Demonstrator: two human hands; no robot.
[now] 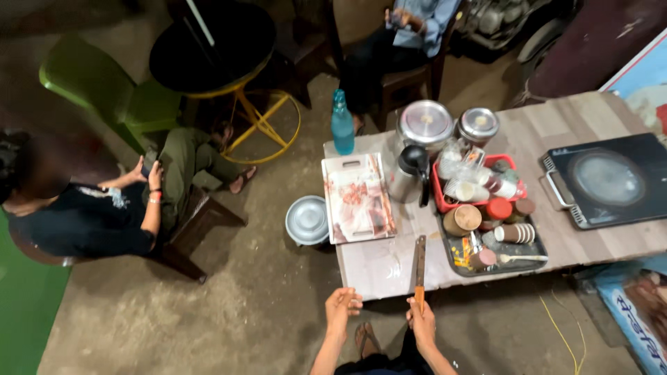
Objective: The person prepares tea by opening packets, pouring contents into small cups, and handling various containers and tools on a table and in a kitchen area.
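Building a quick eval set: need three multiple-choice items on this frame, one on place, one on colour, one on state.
1. Where does the knife lie?
A. on the table's near edge
B. on the floor
C. in the red basket

2. What colour is the bottle at the table's far corner?
A. yellow
B. blue
C. black

3. What is the right hand doing?
A. holding the knife's handle end
B. resting flat on the cutting board
C. lifting the steel jug

Key: 1 A, the blade rests on the table with its handle over the near edge. 2 B, the bottle is plainly blue. 3 A, the fingers close on the handle, while the left hand is empty beside it.
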